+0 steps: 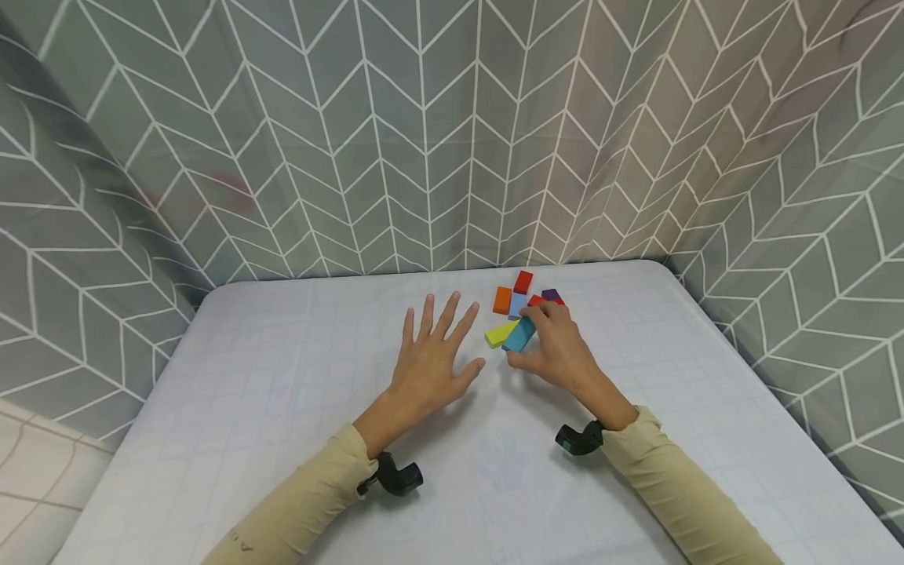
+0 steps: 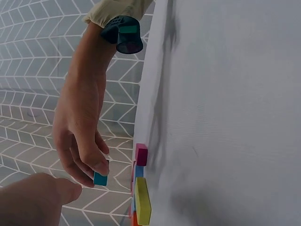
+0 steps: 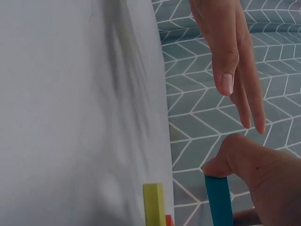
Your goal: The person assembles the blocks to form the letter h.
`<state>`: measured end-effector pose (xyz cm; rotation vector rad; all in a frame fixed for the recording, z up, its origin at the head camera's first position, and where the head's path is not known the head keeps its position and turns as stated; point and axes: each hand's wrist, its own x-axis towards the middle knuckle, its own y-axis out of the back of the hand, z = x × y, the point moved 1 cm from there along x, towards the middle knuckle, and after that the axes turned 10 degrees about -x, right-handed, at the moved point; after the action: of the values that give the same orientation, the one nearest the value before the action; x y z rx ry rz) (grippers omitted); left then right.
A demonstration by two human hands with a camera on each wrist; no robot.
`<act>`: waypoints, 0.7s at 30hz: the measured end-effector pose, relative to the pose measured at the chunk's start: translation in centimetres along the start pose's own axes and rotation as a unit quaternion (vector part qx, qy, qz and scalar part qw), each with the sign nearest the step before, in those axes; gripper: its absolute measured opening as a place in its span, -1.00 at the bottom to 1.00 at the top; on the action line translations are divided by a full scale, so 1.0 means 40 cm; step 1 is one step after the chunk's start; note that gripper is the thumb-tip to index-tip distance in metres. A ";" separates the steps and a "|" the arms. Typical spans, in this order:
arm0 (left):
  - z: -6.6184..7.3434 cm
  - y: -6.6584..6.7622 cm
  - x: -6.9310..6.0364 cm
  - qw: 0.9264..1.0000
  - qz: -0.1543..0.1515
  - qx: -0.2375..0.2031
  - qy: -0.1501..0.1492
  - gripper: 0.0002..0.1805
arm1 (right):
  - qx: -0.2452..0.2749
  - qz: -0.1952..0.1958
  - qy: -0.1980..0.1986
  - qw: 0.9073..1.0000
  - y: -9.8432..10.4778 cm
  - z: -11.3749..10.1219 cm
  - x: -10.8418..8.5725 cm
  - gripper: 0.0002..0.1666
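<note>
White-topped counter [image 1: 233,424] fills the foreground. The left hand [image 1: 429,370] spreads its fingers wide, empty; at its three o'clock, the right hand [image 1: 561,345] pinches a raised teal block [image 1: 519,336]. At that block's nine o'clock lies a yellow block [image 1: 498,336]; farther, toward twelve, an orange block [image 1: 502,300].

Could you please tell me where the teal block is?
In the head view, the right hand pinches the teal block right of centre, near the yellow block.

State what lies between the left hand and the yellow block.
In the head view, only bare white tabletop separates the left hand and yellow block.
</note>
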<state>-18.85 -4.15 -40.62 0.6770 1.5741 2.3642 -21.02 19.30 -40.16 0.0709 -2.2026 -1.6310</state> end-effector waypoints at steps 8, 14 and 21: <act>-0.012 0.023 -0.009 1.000 0.022 -0.009 0.005 -0.08 | 0.027 -0.001 0.028 0.999 0.021 -0.029 0.007 -0.21; -0.017 0.039 -0.017 0.999 0.029 -0.012 0.005 -0.08 | 0.034 -0.004 0.040 0.999 0.028 -0.049 0.010 -0.24; -0.021 0.053 -0.029 0.999 0.032 -0.006 0.003 -0.09 | 0.034 -0.002 0.053 0.998 0.030 -0.066 0.015 -0.22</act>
<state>-18.12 -6.18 -39.25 0.7291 1.5616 2.4217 -20.44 17.12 -38.24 0.1763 -2.1786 -1.5185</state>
